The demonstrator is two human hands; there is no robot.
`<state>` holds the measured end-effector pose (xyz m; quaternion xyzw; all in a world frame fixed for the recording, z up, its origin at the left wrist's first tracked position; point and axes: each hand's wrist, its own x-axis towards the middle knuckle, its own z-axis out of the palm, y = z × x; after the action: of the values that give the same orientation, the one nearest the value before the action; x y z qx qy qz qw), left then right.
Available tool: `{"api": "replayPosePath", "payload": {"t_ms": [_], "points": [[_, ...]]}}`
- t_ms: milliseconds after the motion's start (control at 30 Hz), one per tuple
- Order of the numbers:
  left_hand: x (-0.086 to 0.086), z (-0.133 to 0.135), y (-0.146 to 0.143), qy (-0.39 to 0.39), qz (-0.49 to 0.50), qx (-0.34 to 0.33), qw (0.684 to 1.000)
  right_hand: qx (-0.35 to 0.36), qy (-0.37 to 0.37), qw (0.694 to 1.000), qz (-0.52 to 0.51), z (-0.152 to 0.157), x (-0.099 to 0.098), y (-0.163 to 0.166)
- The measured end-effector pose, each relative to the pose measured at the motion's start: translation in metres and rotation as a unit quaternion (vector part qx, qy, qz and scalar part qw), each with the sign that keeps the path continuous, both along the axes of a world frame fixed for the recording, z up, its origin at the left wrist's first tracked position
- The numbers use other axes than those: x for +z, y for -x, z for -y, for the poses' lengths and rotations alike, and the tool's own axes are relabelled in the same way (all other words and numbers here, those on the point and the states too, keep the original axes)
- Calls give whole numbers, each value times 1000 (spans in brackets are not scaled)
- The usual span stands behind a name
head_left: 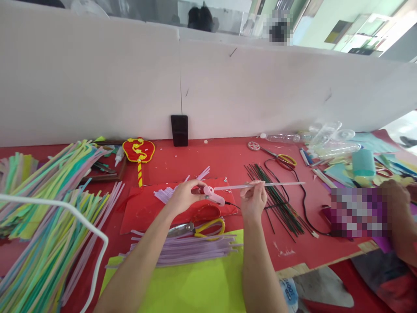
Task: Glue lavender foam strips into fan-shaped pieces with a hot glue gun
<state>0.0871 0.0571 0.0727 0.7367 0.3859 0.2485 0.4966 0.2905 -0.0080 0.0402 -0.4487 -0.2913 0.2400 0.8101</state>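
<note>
My left hand (184,195) is closed around a small pink glue gun (213,194) whose black cord (301,191) runs off to the right. My right hand (253,198) pinches a long clear glue stick (270,185) that points into the back of the gun. Both hands hover above a red felt sheet (143,208). Yellow-handled scissors (202,226) lie just below my left hand, beside a bundle of lilac pipe cleaners (192,250) on a lime sheet (195,287).
Piles of pastel pipe cleaners (48,226) fill the left side. Green wire stems (276,195), a second pair of scissors (280,157) and clear bottles (325,137) lie right. A red and yellow fan ornament (139,152) sits near the white partition (208,87). Another person's hand (397,204) rests far right.
</note>
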Motion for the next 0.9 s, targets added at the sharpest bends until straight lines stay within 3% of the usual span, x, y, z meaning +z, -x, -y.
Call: {"api": "replayPosePath", "payload": {"t_ms": [500, 700, 900], "points": [[15, 5, 2, -17, -23, 13, 1000, 18, -6, 1000, 9, -2, -4, 2], [23, 12, 2, -86, -95, -2, 992, 44, -20, 999, 15, 2, 4, 3], [22, 14, 0, -119, -106, -13, 987, 56, -7, 998, 21, 3, 8, 4]]}}
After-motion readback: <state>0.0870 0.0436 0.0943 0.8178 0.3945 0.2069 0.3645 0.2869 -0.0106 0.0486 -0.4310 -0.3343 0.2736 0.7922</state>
